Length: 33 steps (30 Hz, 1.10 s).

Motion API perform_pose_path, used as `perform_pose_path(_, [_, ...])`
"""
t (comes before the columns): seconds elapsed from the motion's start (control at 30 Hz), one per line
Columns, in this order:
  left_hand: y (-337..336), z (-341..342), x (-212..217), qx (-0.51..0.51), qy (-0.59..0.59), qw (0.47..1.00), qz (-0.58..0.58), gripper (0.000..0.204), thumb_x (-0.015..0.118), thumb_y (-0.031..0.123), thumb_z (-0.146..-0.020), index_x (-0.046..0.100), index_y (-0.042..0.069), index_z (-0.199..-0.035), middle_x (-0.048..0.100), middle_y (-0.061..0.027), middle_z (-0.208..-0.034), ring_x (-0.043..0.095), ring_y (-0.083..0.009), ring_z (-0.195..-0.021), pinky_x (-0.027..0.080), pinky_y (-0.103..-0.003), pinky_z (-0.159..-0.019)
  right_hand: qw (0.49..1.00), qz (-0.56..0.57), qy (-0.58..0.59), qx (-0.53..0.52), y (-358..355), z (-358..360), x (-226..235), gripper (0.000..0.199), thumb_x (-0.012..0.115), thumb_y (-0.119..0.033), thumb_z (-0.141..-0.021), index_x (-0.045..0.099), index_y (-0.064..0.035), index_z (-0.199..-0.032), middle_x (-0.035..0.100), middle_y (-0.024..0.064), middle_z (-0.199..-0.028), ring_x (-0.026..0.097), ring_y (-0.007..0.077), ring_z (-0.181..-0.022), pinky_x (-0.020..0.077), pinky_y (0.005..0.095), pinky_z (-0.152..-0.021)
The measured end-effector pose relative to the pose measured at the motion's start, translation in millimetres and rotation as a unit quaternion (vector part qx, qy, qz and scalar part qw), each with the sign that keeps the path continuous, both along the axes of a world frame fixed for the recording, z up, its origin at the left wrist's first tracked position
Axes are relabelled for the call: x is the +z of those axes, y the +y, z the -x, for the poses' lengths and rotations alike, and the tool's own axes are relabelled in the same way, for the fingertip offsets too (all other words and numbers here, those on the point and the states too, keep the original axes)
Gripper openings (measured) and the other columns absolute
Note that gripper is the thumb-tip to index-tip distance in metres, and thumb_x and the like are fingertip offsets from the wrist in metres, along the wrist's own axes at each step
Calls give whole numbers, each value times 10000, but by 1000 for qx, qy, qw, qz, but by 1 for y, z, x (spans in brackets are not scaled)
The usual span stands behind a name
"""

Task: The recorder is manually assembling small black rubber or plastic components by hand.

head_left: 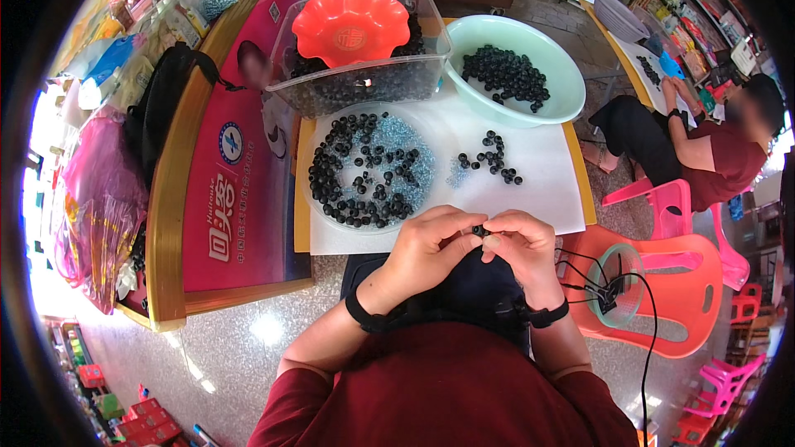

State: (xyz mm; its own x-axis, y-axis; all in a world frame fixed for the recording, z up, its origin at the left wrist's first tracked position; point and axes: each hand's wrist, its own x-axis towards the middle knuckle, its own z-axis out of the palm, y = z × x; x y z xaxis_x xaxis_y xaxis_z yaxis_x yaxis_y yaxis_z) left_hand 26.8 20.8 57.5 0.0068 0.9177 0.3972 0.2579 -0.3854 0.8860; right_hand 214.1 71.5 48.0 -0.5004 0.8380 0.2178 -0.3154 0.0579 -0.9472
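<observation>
My left hand (424, 242) and my right hand (525, 250) meet over the table's near edge. Their thumbs and forefingers pinch a small black round part (479, 231), partly hidden by the fingertips. Just beyond lies a round clear tray (313, 205) with many small black round parts (330, 149) and tiny pale-blue translucent pieces (419, 149). To its right, a loose cluster of black parts (498, 157) sits on the white tabletop (542, 186), beside a little heap of pale-blue pieces (457, 172).
At the back stand a clear bin (429, 10) of black parts topped by a red scalloped bowl (352, 25), and a pale-green basin (567, 87). A pink-panelled counter (215, 223) flanks the left. An orange chair (700, 302) carries a basket (636, 290) and cables. Another person (720, 157) sits at right.
</observation>
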Motion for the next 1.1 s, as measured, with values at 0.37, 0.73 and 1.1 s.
perform_pose_path(0.37, [-1,-3,2,-3,-13,1000,3,280,740,5,-833,709,46,-1108,653,-51,-843,607,-135,-702,486,-265,-611,995,76,45,45,7,-3,-9,211,712,14,-860,657,18,-1064,647,97,-894,656,170,-724,580,288,-604])
perform_pose_path(0.73, [-1,-3,-7,-100,-27,994,-24,273,719,-23,-822,712,59,-1082,593,-57,-843,580,-172,-758,475,-283,-652,934,274,91,209,10,-6,-17,242,722,-102,-807,631,75,-946,656,129,-803,624,195,-591,496,271,-454])
perform_pose_path(1.1, [6,-10,-32,-72,-114,989,57,281,694,23,-880,672,60,-1158,560,-48,-822,542,-139,-711,463,-271,-652,962,250,-81,72,28,-6,8,185,701,-118,-862,643,30,-957,620,66,-694,574,124,-514,436,240,-420])
